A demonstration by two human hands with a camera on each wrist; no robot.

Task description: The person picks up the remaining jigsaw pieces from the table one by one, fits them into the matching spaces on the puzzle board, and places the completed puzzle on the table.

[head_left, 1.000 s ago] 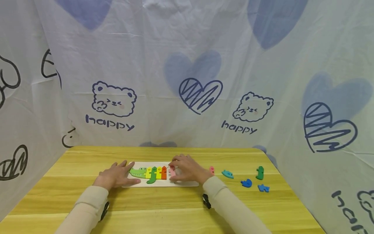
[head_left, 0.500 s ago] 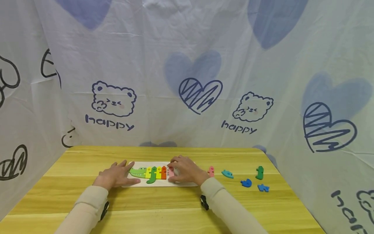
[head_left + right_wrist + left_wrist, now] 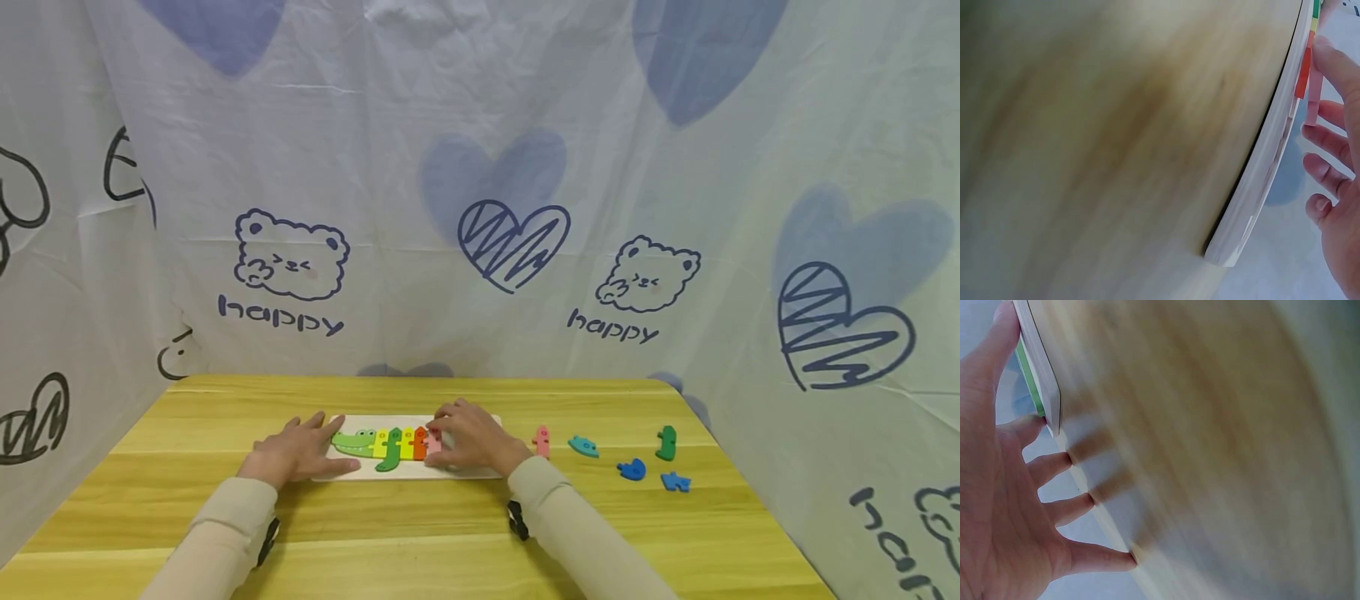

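Note:
A white puzzle board (image 3: 408,472) lies on the table, holding a crocodile head piece (image 3: 352,444) and a row of yellow, green and orange-red body pieces. My right hand (image 3: 478,437) pinches a pink puzzle piece (image 3: 433,445) between thumb and fingers, right beside the orange-red piece (image 3: 421,443). In the right wrist view the pink piece (image 3: 1314,94) overlaps the orange-red one and sits higher than it. My left hand (image 3: 296,452) is spread at the board's left end, thumb and index finger at its edge. Its other fingertips touch the table in the left wrist view.
Right of the board lie loose pieces: a pink one (image 3: 542,442), a teal pointed one (image 3: 583,447), a rounded blue one (image 3: 633,470), a lighter blue one (image 3: 677,482) and a green one (image 3: 667,443). A printed cloth (image 3: 405,333) hangs behind the wooden table (image 3: 375,542).
My right hand has moved slightly left with the pink puzzle piece, bringing it up to the orange-red piece. The left hand has stayed in place.

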